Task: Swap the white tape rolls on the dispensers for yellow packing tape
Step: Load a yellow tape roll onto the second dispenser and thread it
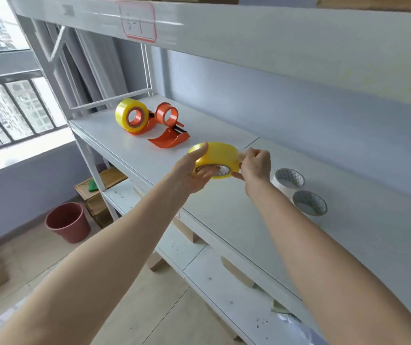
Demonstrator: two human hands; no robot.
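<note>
**Yellow packing tape held above the shelf, one dispenser loaded**

Yellow packing tape (215, 155), a full roll, hangs in the air between our two hands, just above the white shelf (224, 215) that runs across the frame. We start with that shelf, part of a white metal rack with a red-outlined label (138, 22) on the beam overhead. Down on the tiled floor to the left stands a reddish-brown bucket (68, 221), with cardboard boxes (99, 188) near it under the rack.

Our left hand (190, 174) grips the roll, thumb stretched over its top edge and fingers curled underneath toward the core. Our right hand (256, 164) is bunched against the roll's right side, thumb and fingers pinching at its surface; what exactly they nip we cannot tell.

Farther back on the shelf, an orange dispenser (142, 128) carries a second yellow roll (131, 115). Just beside it, a second orange dispenser (170, 134) stands with a bare hub. To our right, two white tape rolls (290, 180) lie flat on the shelf, touching each other.
</note>
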